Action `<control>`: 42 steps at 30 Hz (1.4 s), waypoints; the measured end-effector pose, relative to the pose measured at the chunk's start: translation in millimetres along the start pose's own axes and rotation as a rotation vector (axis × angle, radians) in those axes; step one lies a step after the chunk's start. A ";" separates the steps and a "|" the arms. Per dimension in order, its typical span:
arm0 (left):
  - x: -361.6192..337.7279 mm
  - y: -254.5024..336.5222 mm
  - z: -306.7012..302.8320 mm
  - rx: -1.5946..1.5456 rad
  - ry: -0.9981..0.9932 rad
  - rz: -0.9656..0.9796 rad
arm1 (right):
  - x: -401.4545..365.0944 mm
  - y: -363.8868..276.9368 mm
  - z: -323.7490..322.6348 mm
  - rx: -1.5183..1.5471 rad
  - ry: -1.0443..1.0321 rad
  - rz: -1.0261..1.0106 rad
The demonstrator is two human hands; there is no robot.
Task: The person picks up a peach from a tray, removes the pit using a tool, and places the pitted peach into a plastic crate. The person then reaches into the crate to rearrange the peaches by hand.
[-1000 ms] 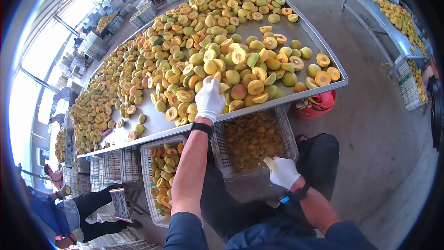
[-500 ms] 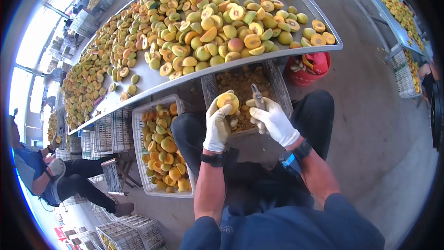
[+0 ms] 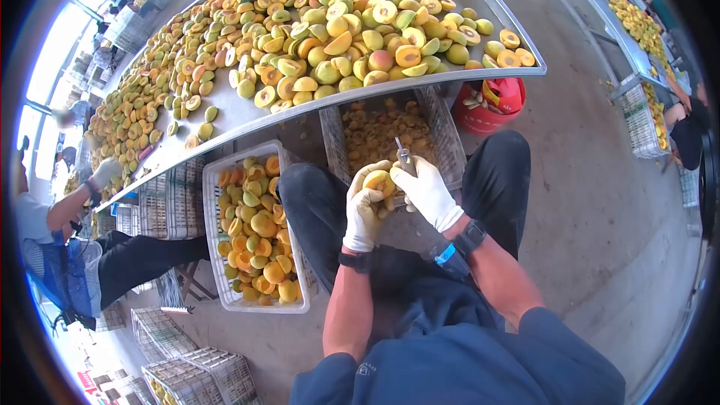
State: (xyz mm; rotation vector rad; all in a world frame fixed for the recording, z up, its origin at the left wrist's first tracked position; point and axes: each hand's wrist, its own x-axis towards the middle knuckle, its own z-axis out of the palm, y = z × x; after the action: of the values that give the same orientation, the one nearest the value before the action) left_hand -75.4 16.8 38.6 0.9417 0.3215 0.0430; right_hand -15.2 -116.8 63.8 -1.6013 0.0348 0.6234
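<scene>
Close together in front of my lap are both my hands, in white gloves. My left hand (image 3: 365, 210) is closed around a yellow peach half (image 3: 379, 182), its cut side partly covered by the fingers. In my right hand (image 3: 429, 193) is a small metal pitting tool (image 3: 405, 159), gripped with its narrow tip pointing up and away from me. The right fingers are right beside the peach half. Below and beyond the hands stands a grey crate (image 3: 335, 142) holding wet-looking fruit scraps. A white crate (image 3: 217, 255) of peach halves (image 3: 262, 225) sits left of my knee.
A metal table (image 3: 480, 0) heaped with halved peaches (image 3: 322, 30) spans the front, its raised edge above the crates. A red bucket (image 3: 484, 116) stands under its right corner. At left, another person (image 3: 67, 247) sits reaching toward the table. Stacked crates (image 3: 202, 375) lie lower left.
My right hand has moved left, bringing the tool hand up to the peach half. The left hand has shifted slightly right and down. The person at left has raised a gloved hand to the table.
</scene>
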 end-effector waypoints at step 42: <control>6.9 -21.4 -5.6 -0.219 0.155 0.116 | -25.1 45.6 19.0 -0.771 -0.112 -0.404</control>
State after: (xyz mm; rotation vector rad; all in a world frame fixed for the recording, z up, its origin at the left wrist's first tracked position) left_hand -72.7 9.7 16.7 0.7403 0.3963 0.2538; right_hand -60.8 -114.3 32.5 -2.2206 -0.6680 0.4213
